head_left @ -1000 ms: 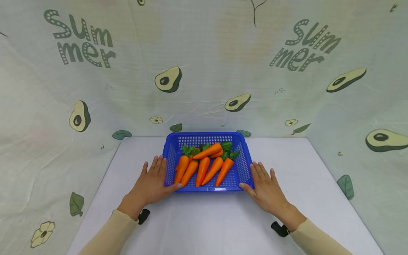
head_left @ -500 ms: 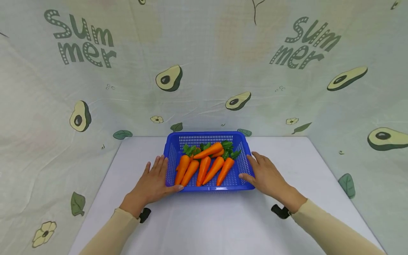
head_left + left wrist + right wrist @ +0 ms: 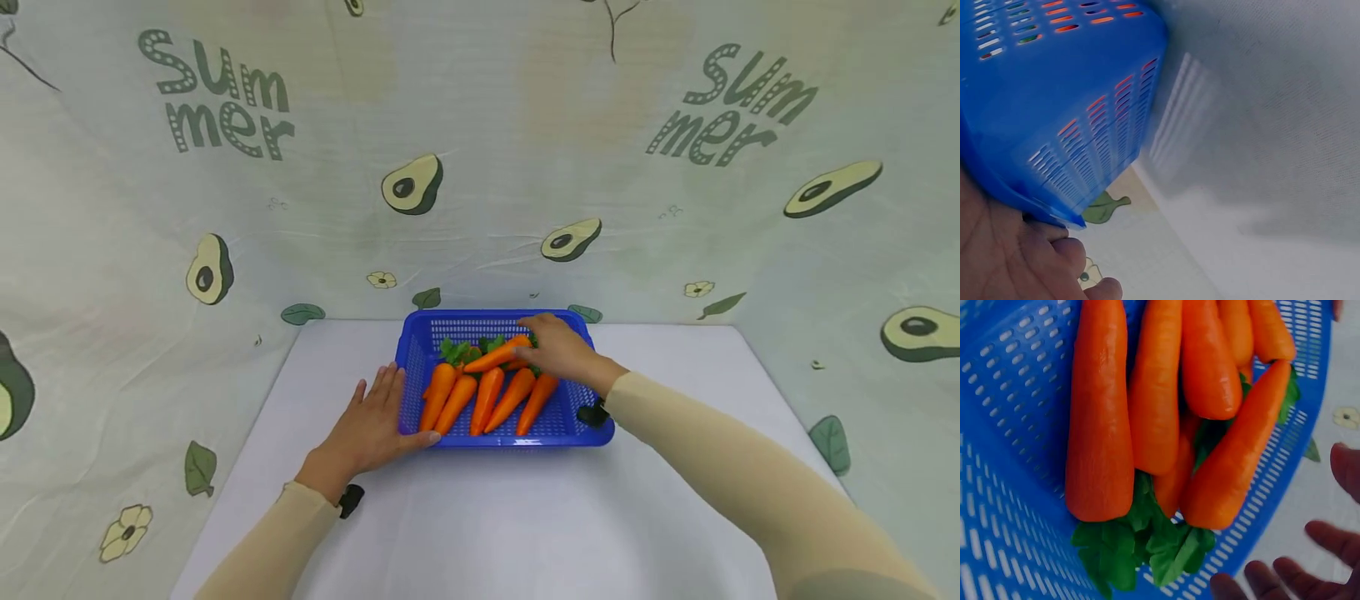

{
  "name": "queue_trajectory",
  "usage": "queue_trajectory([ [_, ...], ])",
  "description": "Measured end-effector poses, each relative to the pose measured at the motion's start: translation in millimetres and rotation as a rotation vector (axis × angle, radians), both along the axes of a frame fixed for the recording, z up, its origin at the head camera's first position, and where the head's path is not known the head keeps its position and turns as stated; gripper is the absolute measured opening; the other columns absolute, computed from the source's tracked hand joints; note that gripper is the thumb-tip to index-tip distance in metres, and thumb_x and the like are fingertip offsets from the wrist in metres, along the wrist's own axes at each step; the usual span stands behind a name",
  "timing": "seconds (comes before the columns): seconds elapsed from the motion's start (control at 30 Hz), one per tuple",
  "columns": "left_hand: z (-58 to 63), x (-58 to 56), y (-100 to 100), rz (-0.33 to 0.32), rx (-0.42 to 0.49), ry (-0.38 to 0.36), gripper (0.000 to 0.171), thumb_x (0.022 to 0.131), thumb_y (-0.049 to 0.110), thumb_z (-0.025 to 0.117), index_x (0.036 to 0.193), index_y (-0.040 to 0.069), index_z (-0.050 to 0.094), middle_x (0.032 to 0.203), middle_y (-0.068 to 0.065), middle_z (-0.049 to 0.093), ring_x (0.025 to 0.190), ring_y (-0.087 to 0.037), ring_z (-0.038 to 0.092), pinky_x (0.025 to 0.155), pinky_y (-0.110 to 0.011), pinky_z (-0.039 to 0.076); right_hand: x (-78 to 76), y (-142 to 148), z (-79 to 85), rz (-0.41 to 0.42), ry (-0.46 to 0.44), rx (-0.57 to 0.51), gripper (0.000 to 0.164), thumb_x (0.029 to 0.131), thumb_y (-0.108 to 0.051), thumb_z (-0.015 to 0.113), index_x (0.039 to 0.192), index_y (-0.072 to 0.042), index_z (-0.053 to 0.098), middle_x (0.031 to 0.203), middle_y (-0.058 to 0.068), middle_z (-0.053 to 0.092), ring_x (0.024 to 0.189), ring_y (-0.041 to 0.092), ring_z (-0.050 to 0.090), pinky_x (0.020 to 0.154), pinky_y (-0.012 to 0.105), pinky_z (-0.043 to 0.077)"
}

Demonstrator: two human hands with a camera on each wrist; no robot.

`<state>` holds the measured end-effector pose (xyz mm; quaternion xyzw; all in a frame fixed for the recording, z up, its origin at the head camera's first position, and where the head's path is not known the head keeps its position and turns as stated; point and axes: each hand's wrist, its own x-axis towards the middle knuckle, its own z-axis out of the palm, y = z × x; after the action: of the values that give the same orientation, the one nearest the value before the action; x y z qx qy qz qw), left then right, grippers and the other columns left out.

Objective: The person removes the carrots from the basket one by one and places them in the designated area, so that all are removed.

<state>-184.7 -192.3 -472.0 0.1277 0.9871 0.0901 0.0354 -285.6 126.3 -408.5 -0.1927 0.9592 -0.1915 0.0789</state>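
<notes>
Moves right hand (image 3: pixel 558 343) from the right side of the blue basket (image 3: pixel 510 442) in near the uppermost carrot (image 3: pixel 495 356) — spread, grasping nothing. Keeps left hand (image 3: pixel 367 423) released, straight-fingered against the basket's left side. Leaves that carrot lying inside, behind the front carrots (image 3: pixel 490 402).

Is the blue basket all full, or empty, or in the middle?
In the middle: carrots with green leaves lie in the basket, but the head view shows bare bottom beside them.
</notes>
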Motion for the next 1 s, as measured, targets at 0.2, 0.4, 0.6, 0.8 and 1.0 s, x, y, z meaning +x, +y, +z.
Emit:
queue_trajectory([
  [0.2, -1.7, -2.0, 2, -0.002, 0.003, -0.006, 0.131, 0.068, 0.097, 0.031, 0.157, 0.004, 0.009, 0.165, -0.015, 0.007, 0.152, -0.032, 0.008, 0.122, -0.057, 0.009, -12.3, -20, -19.6, 0.186, 0.012, 0.111, 0.056, 0.095, -0.034, 0.064, 0.146, -0.017, 0.047, 0.153, 0.016, 0.038, 0.142, 0.041, 0.032, 0.115, 0.057, 0.030],
  [0.4, -0.7, -3.6, 2, -0.010, 0.016, -0.011, 0.130, 0.068, 0.096, 0.033, 0.157, 0.004, 0.008, 0.165, -0.015, 0.006, 0.153, -0.032, 0.008, 0.122, -0.057, 0.009, -19.7, -19, -27.2, 0.234, 0.100, 0.215, 0.055, 0.093, -0.031, 0.067, 0.144, -0.021, 0.050, 0.152, 0.013, 0.040, 0.140, 0.040, 0.036, 0.114, 0.057, 0.032],
  [0.6, 1.4, -2.7, -1, -0.005, 0.001, -0.013, 0.129, 0.069, 0.096, 0.033, 0.157, 0.003, 0.010, 0.165, -0.015, 0.006, 0.152, -0.032, 0.009, 0.121, -0.057, 0.010, -26.4, -10, -23.6, 0.239, 0.161, 0.212, 0.050, 0.092, -0.029, 0.068, 0.139, -0.021, 0.055, 0.146, 0.012, 0.046, 0.134, 0.037, 0.041, 0.110, 0.059, 0.037],
  [0.8, 2.4, -1.8, -2, 0.000, 0.007, -0.015, 0.130, 0.069, 0.096, 0.034, 0.156, 0.003, 0.010, 0.165, -0.016, 0.006, 0.152, -0.032, 0.010, 0.121, -0.057, 0.010, -36.3, -3, -25.4, 0.275, 0.234, 0.249, 0.049, 0.090, -0.034, 0.070, 0.135, -0.020, 0.059, 0.140, 0.013, 0.051, 0.128, 0.037, 0.046, 0.105, 0.058, 0.043],
  [1.0, 1.7, -1.0, -2, -0.001, 0.018, -0.021, 0.130, 0.069, 0.096, 0.033, 0.157, 0.003, 0.009, 0.165, -0.015, 0.005, 0.152, -0.032, 0.010, 0.121, -0.056, 0.010, -47.1, 5, -33.9, 0.311, 0.344, 0.345, 0.048, 0.086, -0.019, 0.073, 0.132, -0.019, 0.060, 0.135, 0.013, 0.054, 0.124, 0.036, 0.048, 0.100, 0.056, 0.047],
])
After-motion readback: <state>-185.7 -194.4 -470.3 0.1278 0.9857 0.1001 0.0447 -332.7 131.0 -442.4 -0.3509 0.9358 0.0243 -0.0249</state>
